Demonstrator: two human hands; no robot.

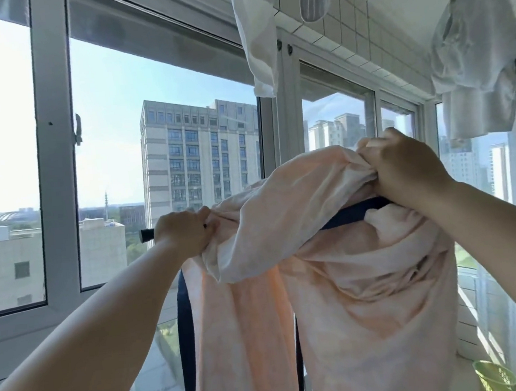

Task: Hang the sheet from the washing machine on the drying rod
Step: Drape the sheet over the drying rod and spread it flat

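A pale pink sheet (345, 281) with a dark blue border hangs bunched over the drying rod (146, 235), whose dark end pokes out to the left of my left hand. My left hand (185, 233) grips the sheet's left edge at the rod. My right hand (404, 167) is higher up on the right and clutches a gathered fold of the sheet. Most of the rod is hidden under the cloth. Long folds of the sheet drop down out of the frame.
Large windows (62, 181) run along the left and the far side, with city buildings outside. White and grey garments (473, 67) hang overhead at the top and right. A green plastic basket (494, 374) sits at the lower right by the tiled wall.
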